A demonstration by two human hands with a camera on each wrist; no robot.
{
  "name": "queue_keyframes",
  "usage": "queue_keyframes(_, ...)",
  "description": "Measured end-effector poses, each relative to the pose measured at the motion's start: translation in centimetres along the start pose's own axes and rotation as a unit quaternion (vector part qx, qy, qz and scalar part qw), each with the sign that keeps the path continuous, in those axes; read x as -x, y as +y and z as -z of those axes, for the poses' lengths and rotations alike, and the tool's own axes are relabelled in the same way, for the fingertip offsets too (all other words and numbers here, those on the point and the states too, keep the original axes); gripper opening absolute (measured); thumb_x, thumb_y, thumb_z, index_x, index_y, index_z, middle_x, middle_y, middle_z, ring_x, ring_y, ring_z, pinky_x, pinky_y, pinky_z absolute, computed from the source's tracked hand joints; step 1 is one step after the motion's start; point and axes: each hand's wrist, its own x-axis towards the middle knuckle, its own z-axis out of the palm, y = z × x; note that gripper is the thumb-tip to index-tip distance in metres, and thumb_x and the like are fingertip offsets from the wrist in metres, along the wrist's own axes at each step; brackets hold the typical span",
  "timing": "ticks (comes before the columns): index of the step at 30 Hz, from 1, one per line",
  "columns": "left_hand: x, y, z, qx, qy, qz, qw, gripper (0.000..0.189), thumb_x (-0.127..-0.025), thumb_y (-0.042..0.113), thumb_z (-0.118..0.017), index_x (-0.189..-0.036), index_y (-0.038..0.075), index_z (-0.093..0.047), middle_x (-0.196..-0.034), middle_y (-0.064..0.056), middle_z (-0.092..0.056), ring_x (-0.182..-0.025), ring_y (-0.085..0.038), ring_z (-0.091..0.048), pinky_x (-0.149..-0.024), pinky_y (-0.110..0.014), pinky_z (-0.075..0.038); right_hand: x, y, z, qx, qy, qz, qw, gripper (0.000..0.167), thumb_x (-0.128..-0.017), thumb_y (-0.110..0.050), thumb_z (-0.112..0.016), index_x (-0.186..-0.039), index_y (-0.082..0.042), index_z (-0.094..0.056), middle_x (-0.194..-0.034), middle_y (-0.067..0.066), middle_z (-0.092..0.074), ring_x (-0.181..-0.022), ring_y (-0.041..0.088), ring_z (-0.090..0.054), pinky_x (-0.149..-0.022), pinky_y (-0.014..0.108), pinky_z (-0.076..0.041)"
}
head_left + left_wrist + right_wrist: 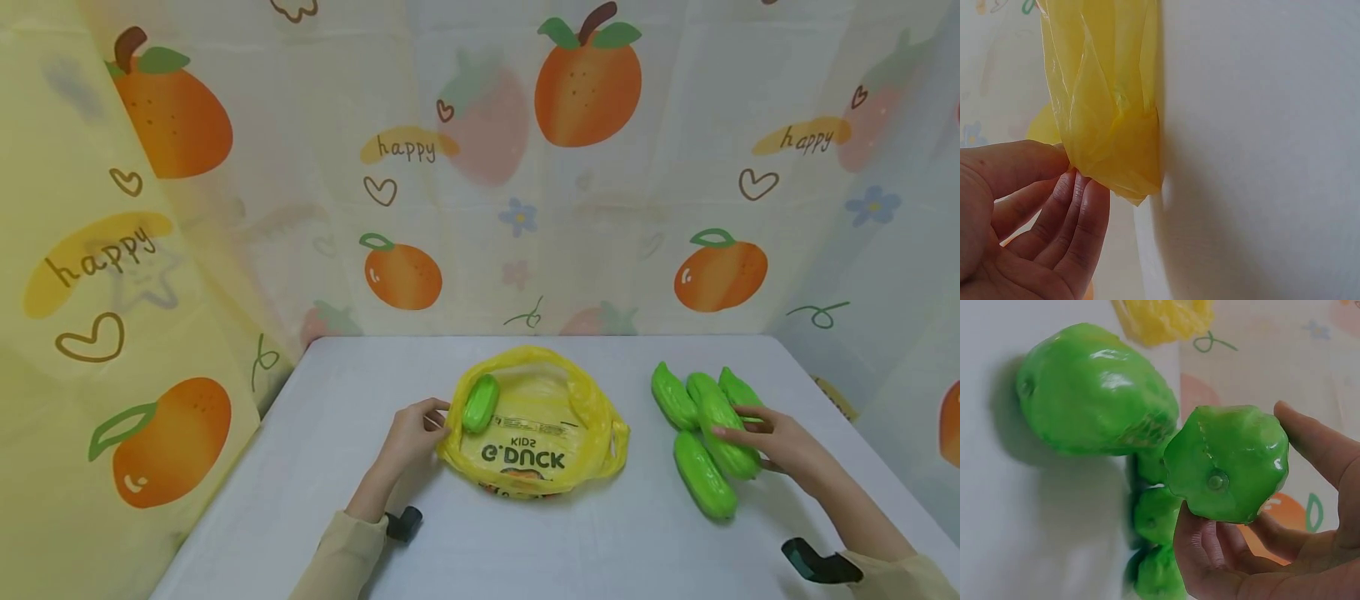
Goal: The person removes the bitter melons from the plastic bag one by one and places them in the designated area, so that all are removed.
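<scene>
A yellow plastic bag [558, 392] lies with its mouth spread wide on the table. Inside it, at the left, rests a shiny green gourd [481, 403]. My left hand [411, 433] pinches the bag's left rim between thumb and fingers, as the left wrist view shows up close. At the right, my right hand [776, 442] grips a ridged green gourd [1229, 464], thumb on one side and fingers on the other. The held gourd is above the others. Nearby lie more green gourds, one in front [703, 475] and one behind at the left [672, 397].
The white table [600, 550] has its far edge against a fruit-printed curtain [465, 208]. Another curtain hangs along the left side. Dark straps [821, 562] sit on both wrists. White tabletop lies between the bag and the gourds.
</scene>
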Motion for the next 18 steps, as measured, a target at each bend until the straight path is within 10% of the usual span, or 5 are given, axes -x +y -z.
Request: queue_keyframes(18,0.0,-0.1,-0.1,0.001,0.006,-0.012,0.9999,0.032,-0.079,0.007,-0.071,-0.111,0.010,-0.067,-0.083,-0.001,-0.065,-0.073,-0.013,-0.060,-0.063,-0.027,-0.051,0.3,2.6,-0.2,0.007,-0.015,-0.022,0.9996,0.094,-0.091,-0.051,-0.054,-0.143,0.016,-0.012,-0.142,0.044,-0.016,-0.126,0.057,-0.031,-0.091,0.055,-0.046)
